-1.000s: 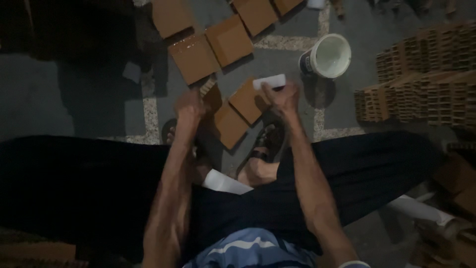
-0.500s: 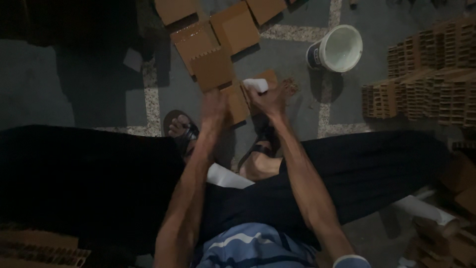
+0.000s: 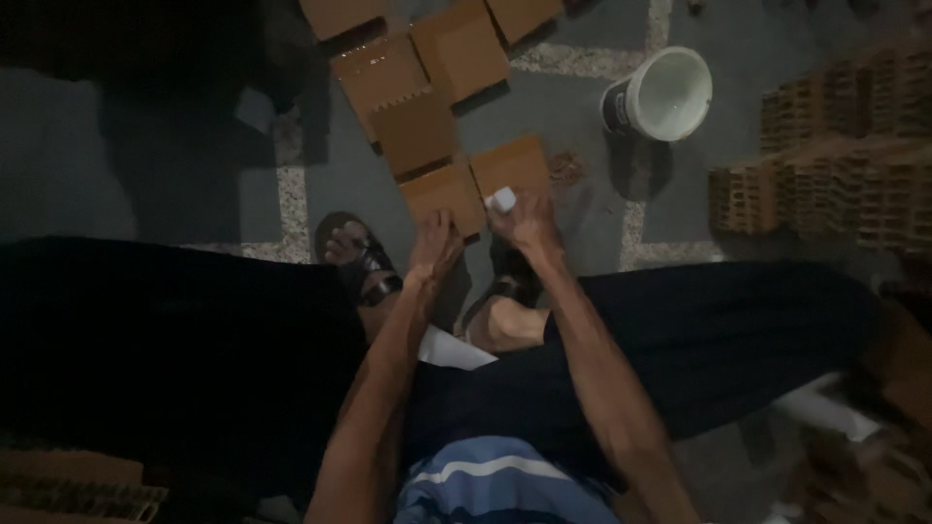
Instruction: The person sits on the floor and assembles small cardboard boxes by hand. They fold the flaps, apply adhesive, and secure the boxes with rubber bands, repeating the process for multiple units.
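Several flat brown notched wooden panels (image 3: 442,189) lie on the grey floor in front of me. My left hand (image 3: 434,243) rests its fingers on the near edge of the closest panel. Beside it, my right hand (image 3: 524,218) is closed around a small white block (image 3: 502,199) that presses on another brown panel (image 3: 513,167). Both forearms reach down between my knees, and my sandalled feet (image 3: 361,260) sit just below the panels.
A white plastic bucket (image 3: 660,97) stands on the floor at the upper right. Stacks of brown slatted wooden pieces (image 3: 825,165) fill the right side. More brown panels (image 3: 456,49) lie farther ahead. Dark trousers cover both sides.
My view has shifted, so the panels sit higher and more centred. Both hands stay on the nearest panels, the right one still holding the white block, now seen end-on.
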